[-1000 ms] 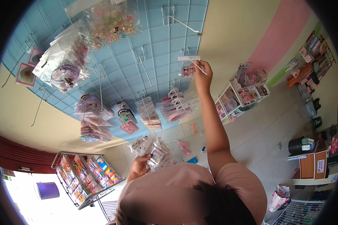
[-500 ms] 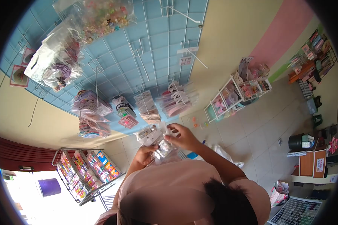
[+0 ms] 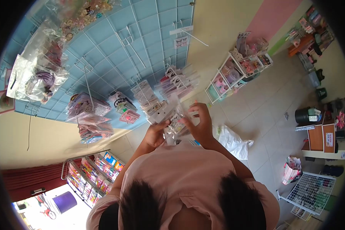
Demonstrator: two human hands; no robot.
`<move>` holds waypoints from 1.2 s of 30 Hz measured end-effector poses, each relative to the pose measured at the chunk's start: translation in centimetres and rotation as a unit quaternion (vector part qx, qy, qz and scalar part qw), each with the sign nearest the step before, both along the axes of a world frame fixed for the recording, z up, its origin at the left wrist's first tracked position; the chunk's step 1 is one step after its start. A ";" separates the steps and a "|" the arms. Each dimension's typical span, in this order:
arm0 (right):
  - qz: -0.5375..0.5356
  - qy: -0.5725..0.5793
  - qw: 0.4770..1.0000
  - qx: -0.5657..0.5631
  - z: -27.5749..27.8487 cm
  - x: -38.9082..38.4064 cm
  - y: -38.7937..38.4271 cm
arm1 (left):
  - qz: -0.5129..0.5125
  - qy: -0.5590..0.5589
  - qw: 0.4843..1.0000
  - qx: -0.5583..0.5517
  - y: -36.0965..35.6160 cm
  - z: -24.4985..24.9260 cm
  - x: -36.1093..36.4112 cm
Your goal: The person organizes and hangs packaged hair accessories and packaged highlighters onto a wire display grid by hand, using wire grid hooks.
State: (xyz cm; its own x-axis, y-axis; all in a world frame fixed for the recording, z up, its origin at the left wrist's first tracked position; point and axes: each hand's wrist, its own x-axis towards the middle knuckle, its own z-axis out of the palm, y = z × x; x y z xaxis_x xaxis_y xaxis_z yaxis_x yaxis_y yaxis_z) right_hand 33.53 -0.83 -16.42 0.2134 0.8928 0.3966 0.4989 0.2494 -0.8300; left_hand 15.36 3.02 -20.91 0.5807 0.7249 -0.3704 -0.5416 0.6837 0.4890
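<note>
In front of my chest, my left hand [image 3: 156, 134] is closed round a small bunch of clear plastic packets [image 3: 175, 123] with white header cards. The thumb lies across the front of the cards. My right hand [image 3: 201, 122] is at the right side of the same bunch, thumb and curled fingers at the edge of the clear plastic. Small light-coloured items show inside the packets, too small to name. Just beyond the hands, carded packets [image 3: 143, 92] hang from a hook on the wire grid [image 3: 149, 34].
More packets [image 3: 180, 82] and hair ties in bags [image 3: 44, 78] hang on the grid. Bare hooks [image 3: 197, 38] jut outward. A white rack [image 3: 234, 73] stands right of the grid, a white plastic bag [image 3: 235, 142] lies on the floor, and a display stand [image 3: 90, 178] is at lower left.
My right hand has moved right and up, its fingers shifting from the packets' top to their right edge. The bunch has shifted slightly up and right. The view has turned a little.
</note>
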 end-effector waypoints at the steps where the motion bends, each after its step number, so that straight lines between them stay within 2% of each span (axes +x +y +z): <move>1: 0.023 -0.020 0.999 -0.027 0.6 -0.2 -0.2 | -0.016 -0.002 1.000 0.003 0.3 -0.3 -0.2; 4: 0.021 -0.046 0.998 -0.031 -1.4 -0.6 -0.1 | -0.043 -0.005 0.999 0.000 1.1 -1.1 -0.6; 6: -0.007 0.145 0.977 -0.154 -2.4 -0.4 0.5 | -0.035 -0.001 0.999 -0.015 1.2 -1.1 -0.6; 7: -0.019 0.240 0.947 -0.211 -2.5 -0.2 0.8 | -0.027 -0.004 0.999 -0.018 1.3 -1.1 -0.5; 10: -0.090 0.225 0.966 -0.087 -1.9 0.5 1.6 | -0.012 -0.015 1.000 -0.009 1.7 -0.8 -0.5; 11: -0.121 0.104 0.986 -0.039 -1.2 0.9 1.9 | -0.016 -0.021 1.000 0.006 1.9 -0.6 -0.4; 14: -0.086 0.304 0.949 0.015 0.7 2.8 3.3 | -0.020 -0.042 0.999 0.020 2.3 0.0 -0.1; 16: -0.108 0.353 0.927 0.061 3.4 3.4 4.2 | -0.031 -0.045 0.998 0.010 2.6 0.1 0.0; 17: -0.110 0.348 0.922 0.126 4.5 3.4 5.0 | -0.034 -0.044 0.998 0.014 2.6 0.0 -0.1; 23: -0.087 0.387 0.906 0.147 7.3 4.0 7.5 | -0.065 -0.036 0.997 0.006 2.7 -0.2 -0.4; 30: -0.111 0.400 0.895 0.164 7.0 4.0 7.7 | -0.074 -0.030 0.997 0.011 2.7 0.0 -1.2; 33: -0.191 0.251 0.895 0.316 6.4 4.2 7.5 | -0.064 -0.037 0.997 0.009 2.7 -0.4 -1.3; 34: -0.212 0.124 0.904 0.351 6.3 4.7 7.5 | -0.062 -0.039 0.997 0.010 2.8 -0.4 -1.3; 36: -0.245 -0.135 0.872 0.402 6.3 5.9 7.5 | -0.060 -0.043 0.997 0.010 2.9 -0.2 -1.3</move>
State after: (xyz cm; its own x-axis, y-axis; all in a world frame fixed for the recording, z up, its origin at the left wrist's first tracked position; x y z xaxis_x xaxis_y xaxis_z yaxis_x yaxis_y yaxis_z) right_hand 39.38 6.65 -10.14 0.2939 0.1299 0.9470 0.8591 0.3984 -0.3213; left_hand 14.01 5.87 -21.06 0.6924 0.6552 -0.3020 -0.4971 0.7366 0.4586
